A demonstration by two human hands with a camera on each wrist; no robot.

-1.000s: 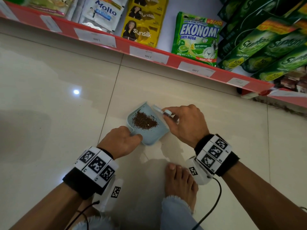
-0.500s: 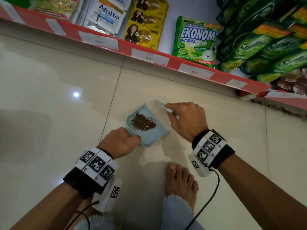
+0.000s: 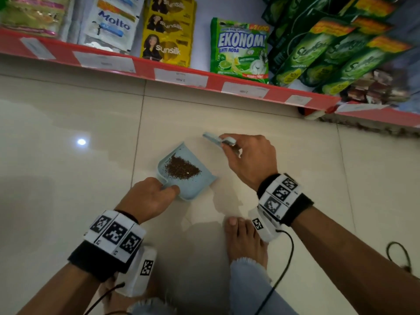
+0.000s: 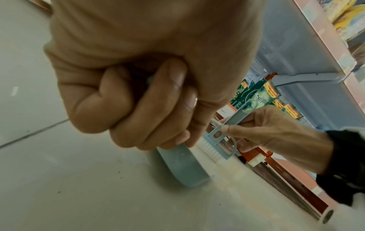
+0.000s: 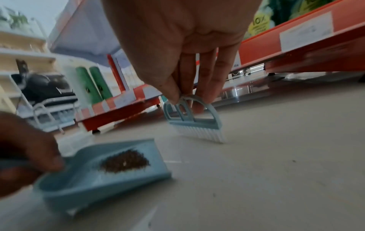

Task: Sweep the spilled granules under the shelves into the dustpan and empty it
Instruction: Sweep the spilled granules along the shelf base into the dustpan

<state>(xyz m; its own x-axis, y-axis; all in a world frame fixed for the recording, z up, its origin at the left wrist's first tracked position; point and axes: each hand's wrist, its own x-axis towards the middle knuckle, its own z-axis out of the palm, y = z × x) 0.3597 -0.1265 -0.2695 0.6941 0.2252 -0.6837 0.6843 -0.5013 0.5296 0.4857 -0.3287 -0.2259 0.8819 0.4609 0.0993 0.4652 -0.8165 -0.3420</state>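
Observation:
A small light-blue dustpan [image 3: 195, 189] lies on the tiled floor with a heap of brown granules [image 3: 181, 169] in it. My left hand [image 3: 147, 198] grips its handle at the near end. The same dustpan [image 5: 110, 176] and granules [image 5: 125, 161] show in the right wrist view, and the curled left fingers [image 4: 138, 109] wrap the handle in the left wrist view. My right hand [image 3: 247, 158] pinches a small blue hand brush [image 3: 216, 138] just beyond the pan's far right corner. The brush [image 5: 194, 120] has white bristles that hover close to the floor.
A red-edged bottom shelf [image 3: 181, 78] with sachets and green detergent pouches [image 3: 238, 48] runs across the back. More dark granules [image 3: 363, 128] lie under the shelf [image 3: 372, 114] at the right. My bare foot [image 3: 245, 242] stands just behind the pan. A few specks dot the floor [image 4: 118, 171].
The right hand with the brush has drawn away from the pan's rim, up and to the right. The left hand and the dustpan have stayed put.

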